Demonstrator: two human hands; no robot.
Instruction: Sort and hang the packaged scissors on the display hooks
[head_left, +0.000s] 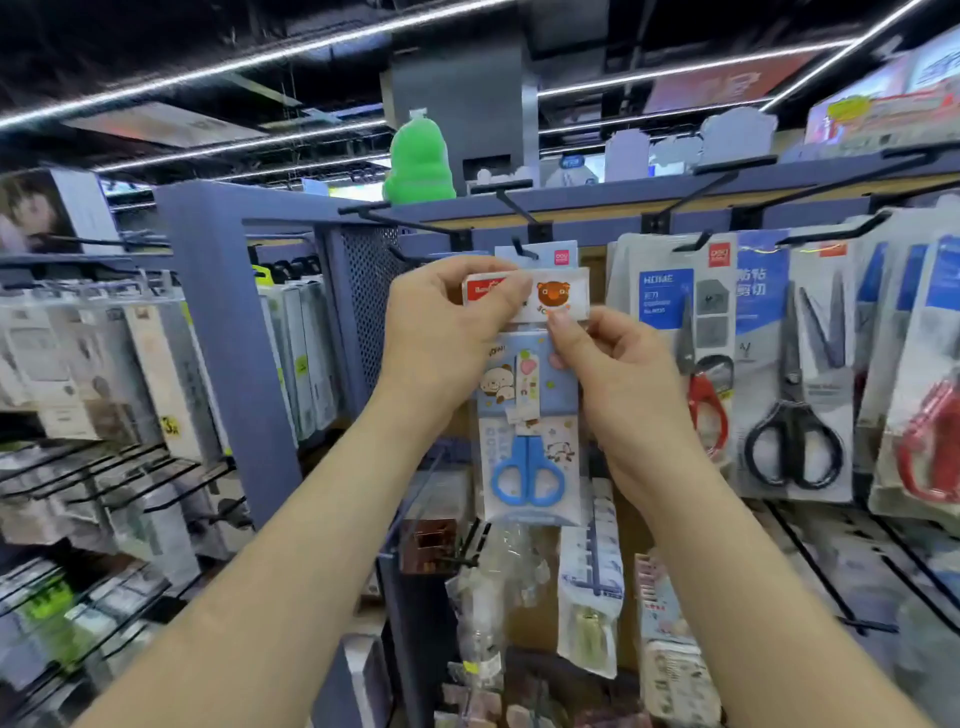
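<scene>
left hand (441, 338) and right hand (618, 374) are pinching the white bear-printed pack (553, 293) mid-frame; it's needing squaring to the black hook (522, 249).

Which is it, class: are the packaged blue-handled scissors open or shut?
Shut: the blue-handled scissors have loops side by side, shanks together; the blades are hidden.

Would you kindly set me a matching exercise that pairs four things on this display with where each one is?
Things:
1. blue-handled scissors
2. green figure
3. bear-label pack
4. black-handled scissors

Places:
A. pinched between the left hand and right hand
B. on top of the shelf
C. hanging just below both hands
D. hanging to the right of both hands

Pairs: 1-C, 2-B, 3-A, 4-D
</scene>
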